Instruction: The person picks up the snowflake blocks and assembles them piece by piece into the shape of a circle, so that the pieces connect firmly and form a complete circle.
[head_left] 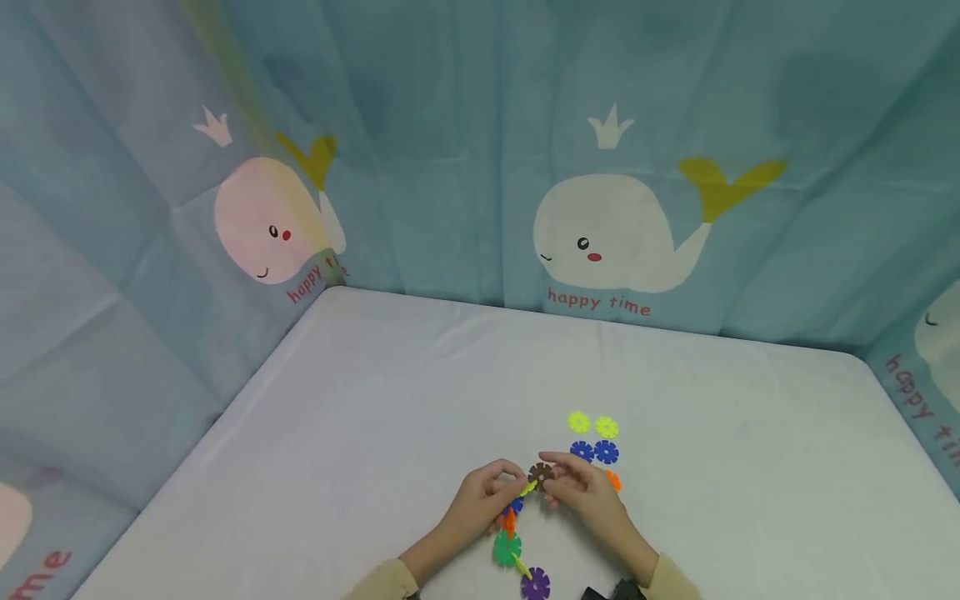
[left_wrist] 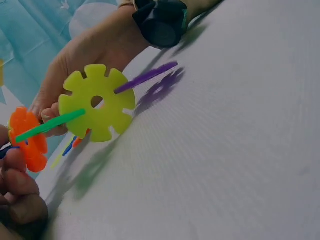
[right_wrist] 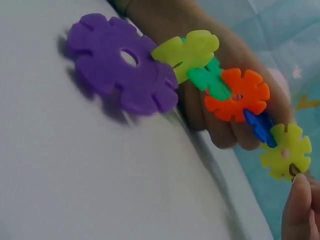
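The right hand point(head_left: 588, 492) has its grip on a brown notched disc point(head_left: 541, 472), pinched between thumb and fingers, and the left hand point(head_left: 483, 496) has its grip on a yellow linking disc point(right_wrist: 297, 142) just beside that brown disc. The edge of the brown disc meets the yellow one; how deep the two are slotted is too small to tell. From there, a chain of notched plastic discs runs away from the brown disc toward the wearer: a blue disc point(right_wrist: 260, 127), an orange disc point(right_wrist: 256, 90), a green disc point(head_left: 500, 550), a lemon disc point(left_wrist: 114, 100) and, farthest along, a purple disc point(right_wrist: 100, 60), each slotted at an angle into its neighbour. Beyond the brown disc and to its right lie two loose yellow discs point(head_left: 607, 422); nearer to it on that side are two loose blue discs point(head_left: 606, 447) and a loose orange disc point(head_left: 614, 481), partly hidden by the right hand. The white table point(head_left: 420, 383) spreads all round beneath the brown disc, and well beyond it hangs a blue whale-print curtain point(head_left: 450, 167).
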